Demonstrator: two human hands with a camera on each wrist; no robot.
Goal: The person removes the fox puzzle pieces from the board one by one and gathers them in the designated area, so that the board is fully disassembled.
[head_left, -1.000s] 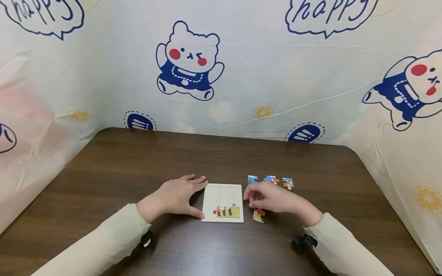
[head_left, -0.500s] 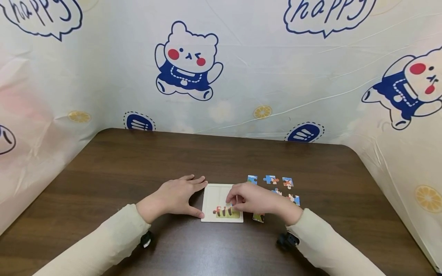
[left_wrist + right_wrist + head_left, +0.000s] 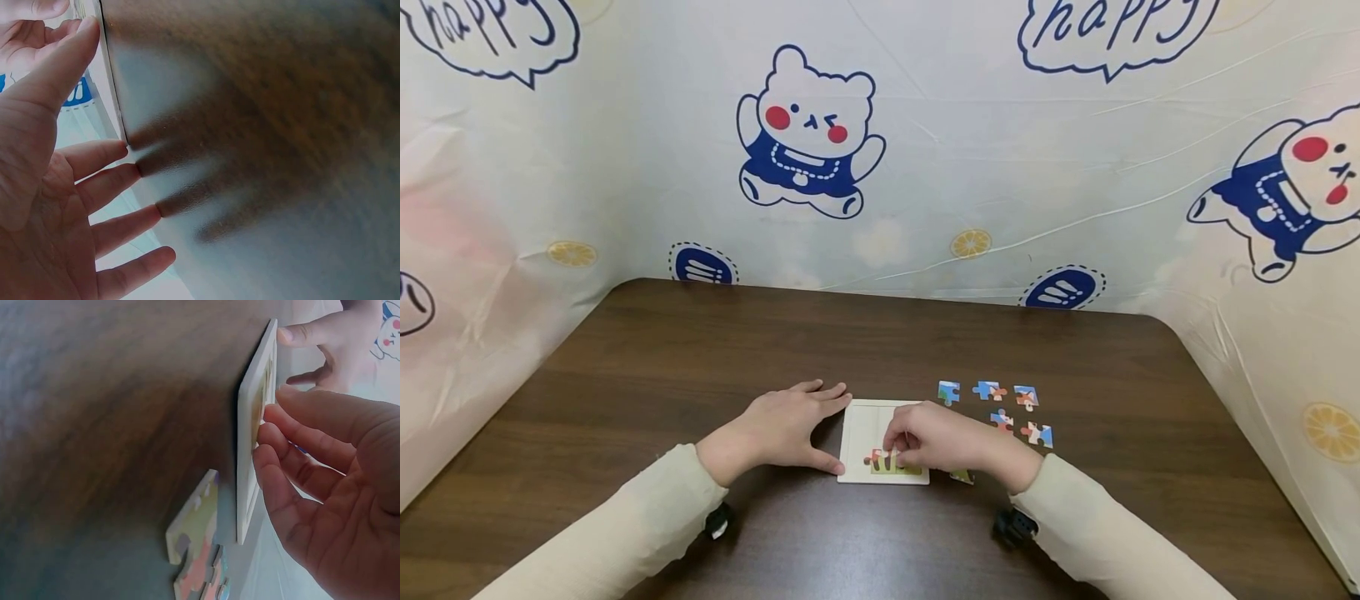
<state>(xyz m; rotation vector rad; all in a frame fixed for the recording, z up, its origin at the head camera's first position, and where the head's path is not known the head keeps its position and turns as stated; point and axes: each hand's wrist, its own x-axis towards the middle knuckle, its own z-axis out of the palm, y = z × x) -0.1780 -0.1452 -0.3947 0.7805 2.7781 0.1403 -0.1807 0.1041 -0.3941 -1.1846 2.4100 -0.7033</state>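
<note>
My left hand (image 3: pixel 782 427) lies spread at the left side of a white puzzle board (image 3: pixel 857 433), thumb on its near corner and fingertips at the edge. My right hand (image 3: pixel 936 437) is over the board's right half, thumb and fingers curled together, pinching a puzzle piece that they mostly hide. In the right wrist view, the right hand's fingertips (image 3: pixel 269 432) are right at the board's face. Joined pieces with a striped caterpillar picture (image 3: pixel 880 461) fill the board's lower part, partly covered by the right hand.
Right of the board lie loose pieces: a blue-and-green one (image 3: pixel 949 392), a blue one with orange (image 3: pixel 988 390), a fox-like one (image 3: pixel 1026 397) and several more. A green-and-red piece (image 3: pixel 197 528) lies close to the board. A printed cloth (image 3: pixel 925 167) hangs behind the brown table (image 3: pixel 737 333).
My right hand has moved left from the loose pieces onto the board, then slightly further left and down. My left hand has stayed at the board's left edge.
</note>
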